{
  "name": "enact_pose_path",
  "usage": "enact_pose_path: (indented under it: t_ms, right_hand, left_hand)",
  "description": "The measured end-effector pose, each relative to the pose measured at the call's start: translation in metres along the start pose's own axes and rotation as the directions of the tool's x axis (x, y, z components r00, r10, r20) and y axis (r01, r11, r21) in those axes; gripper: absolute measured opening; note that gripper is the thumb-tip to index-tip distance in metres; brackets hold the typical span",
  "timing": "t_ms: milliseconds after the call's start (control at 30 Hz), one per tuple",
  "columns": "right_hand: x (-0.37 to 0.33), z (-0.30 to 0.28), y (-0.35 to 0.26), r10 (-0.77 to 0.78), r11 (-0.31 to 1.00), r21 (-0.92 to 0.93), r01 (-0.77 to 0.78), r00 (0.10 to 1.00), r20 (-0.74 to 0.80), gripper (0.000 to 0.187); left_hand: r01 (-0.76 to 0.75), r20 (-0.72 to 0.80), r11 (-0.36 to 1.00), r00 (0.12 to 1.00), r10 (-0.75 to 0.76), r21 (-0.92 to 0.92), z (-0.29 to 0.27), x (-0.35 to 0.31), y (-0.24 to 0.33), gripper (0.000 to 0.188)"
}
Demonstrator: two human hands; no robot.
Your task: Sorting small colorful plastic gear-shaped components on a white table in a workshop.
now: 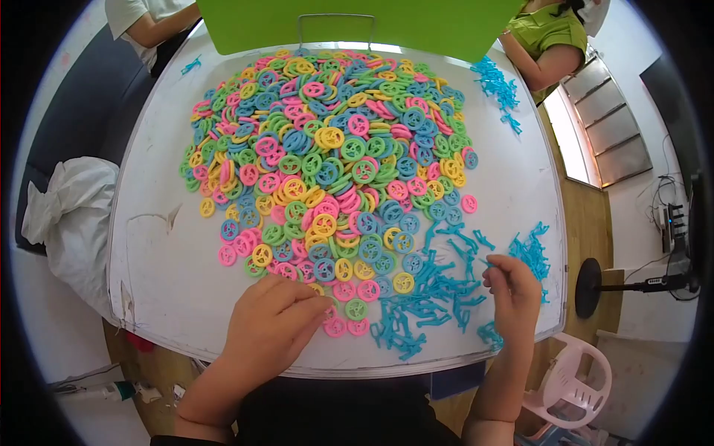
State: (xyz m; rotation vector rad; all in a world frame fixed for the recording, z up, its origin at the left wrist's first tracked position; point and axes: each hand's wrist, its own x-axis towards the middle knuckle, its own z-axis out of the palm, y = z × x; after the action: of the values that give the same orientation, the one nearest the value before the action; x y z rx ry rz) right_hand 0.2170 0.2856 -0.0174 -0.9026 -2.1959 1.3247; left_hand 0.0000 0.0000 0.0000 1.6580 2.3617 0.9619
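A large heap of small plastic spoked wheels (327, 141) in pink, yellow, green and blue covers the middle of the white table. At its near edge my left hand (271, 320) is closed, fingertips together beside a few pink wheels (336, 327); what they hold, if anything, is hidden. My right hand (515, 293) is raised a little at the right, thumb and fingers pinched. A thin blue tip shows at those fingertips, seemingly part of a small blue plastic piece. Between my hands lies a loose pile of thin blue branching plastic pieces (431, 293).
More blue pieces (530, 256) lie at the table's right edge and far right. A green board (349, 26) with a metal wire stand is at the far side. Two people (554, 56) sit beyond the far corners. A pink plastic chair (573, 383) stands lower right; a white sack (78, 223) is left.
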Motion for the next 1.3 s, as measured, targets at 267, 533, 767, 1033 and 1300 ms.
enact_pose_path:
  t_ms: [267,533,767,1033,1300]
  right_hand:
    - [-0.005,0.012,-0.024,-0.515,0.665,-0.562,0.493,0.847,0.133,0.024]
    - [0.005,0.01,-0.013,-0.446,0.633,-0.66,0.405,0.887,0.117,0.022]
    - [-0.002,0.004,-0.013,-0.359,0.738,-0.511,0.441,0.898,0.256,0.023]
    - [-0.002,0.016,-0.016,-0.311,0.673,-0.603,0.428,0.904,0.294,0.02]
    - [0.018,0.012,-0.02,-0.29,0.675,-0.571,0.466,0.88,0.375,0.017]
  left_hand:
    - [-0.121,0.113,0.987,0.985,0.133,-0.103,0.018,-0.016,0.014,0.026]
    - [-0.105,0.15,0.994,0.983,0.105,-0.005,0.027,-0.019,0.015,0.026]
    - [-0.12,0.104,0.993,0.987,0.121,-0.01,0.027,-0.023,0.01,0.026]
    - [-0.122,0.067,0.988,0.989,0.129,-0.097,0.023,-0.019,0.01,0.024]
    - [-0.134,0.034,0.982,0.99,0.139,-0.134,0.023,-0.018,0.005,0.022]
